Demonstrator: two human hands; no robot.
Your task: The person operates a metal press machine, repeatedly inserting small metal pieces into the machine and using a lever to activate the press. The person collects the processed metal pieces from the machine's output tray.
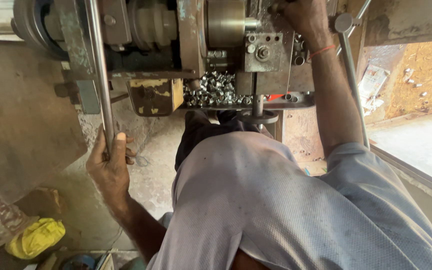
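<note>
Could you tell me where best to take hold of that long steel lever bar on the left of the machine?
Grip the steel lever bar at its free lower end, from the left side, fingers wrapped round it, as the left hand does. The shaft is slim, round and bare there.

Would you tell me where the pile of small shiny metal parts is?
The metal parts lie top centre in the head view, on the machine's tray, beside the yellow box.
</note>
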